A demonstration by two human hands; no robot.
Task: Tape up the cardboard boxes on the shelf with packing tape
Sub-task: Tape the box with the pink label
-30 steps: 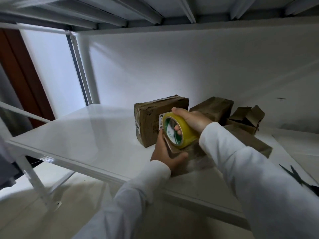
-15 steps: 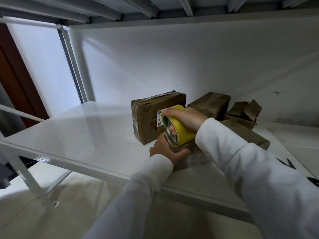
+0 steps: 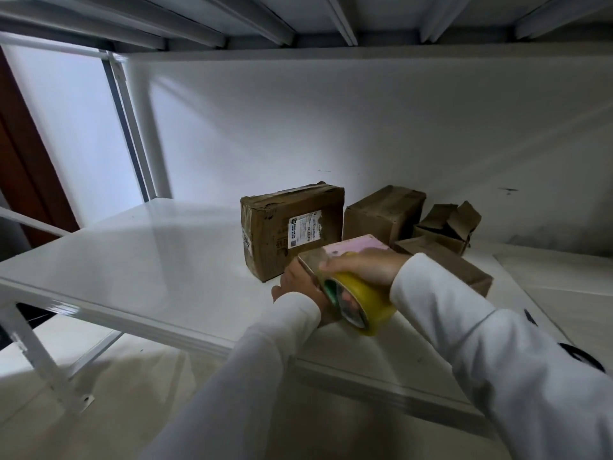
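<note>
The right hand (image 3: 365, 265) grips the yellow tape roll (image 3: 361, 302) with its fingers curled over the top of the ring, and the roll stands on its edge, its open core facing left and toward the camera. The small box (image 3: 351, 250) being taped sits on the shelf (image 3: 149, 260) near the front edge, directly under and behind this hand; its pink top face shows just beyond the knuckles. The left hand (image 3: 298, 287) holds the left end of this box, the palm against the side and the fingers wrapped around the near part, so the box is steadied from the left while the roll is at its near right side.

The relation that matters is this: the roll touches the near end of the box, and the long axis of the box runs away from the person toward the back wall. So I judge that the tape must be pulled along this axis or down over the near end, with the right hand clearly the nearer one to do it.

Behind stand 4 other boxes: the labelled box (image 3: 292, 227) at the left, a plain box (image 3: 384, 214), an open box (image 3: 447, 224) with raised flaps, and a flat box (image 3: 457, 267) at the right.
</note>
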